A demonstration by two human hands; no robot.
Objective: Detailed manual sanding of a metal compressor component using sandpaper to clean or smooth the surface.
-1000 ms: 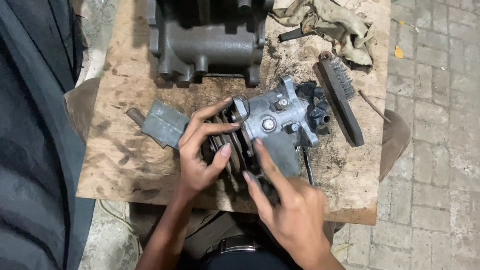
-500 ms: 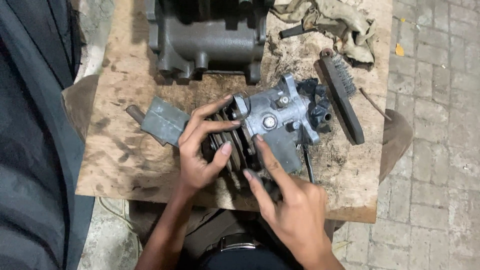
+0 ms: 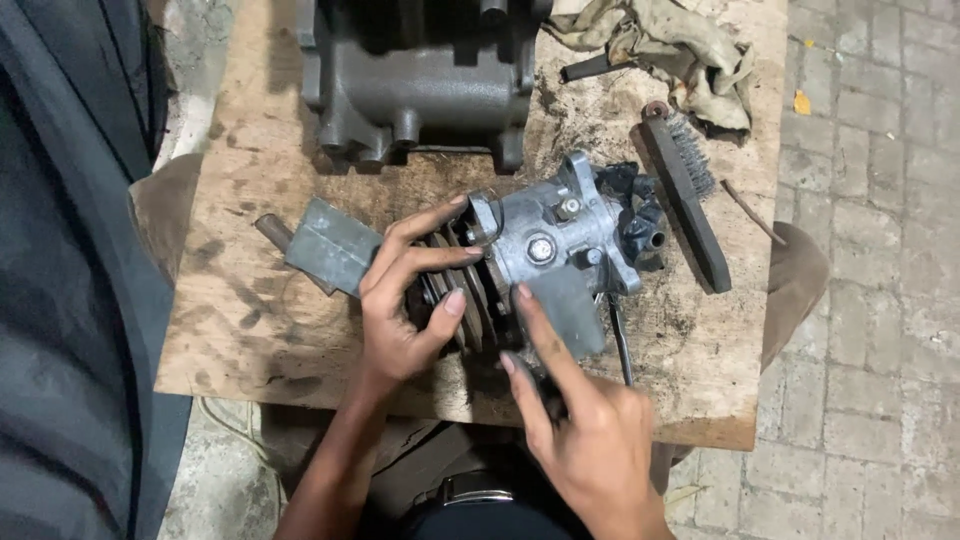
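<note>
- Barely any motion since the earlier frames: both hands stay on the compressor body (image 3: 560, 240), mid wooden board (image 3: 250, 330).
- Left hand (image 3: 405, 300) grasps its grooved pulley (image 3: 470, 300), fingers wrapped over the top.
- Right hand (image 3: 585, 440) half open, index and thumb touching the body's lower edge.
- Wire brush (image 3: 685, 195) just right; grey housing (image 3: 420, 80) behind; rag (image 3: 670, 45) top right.
</note>
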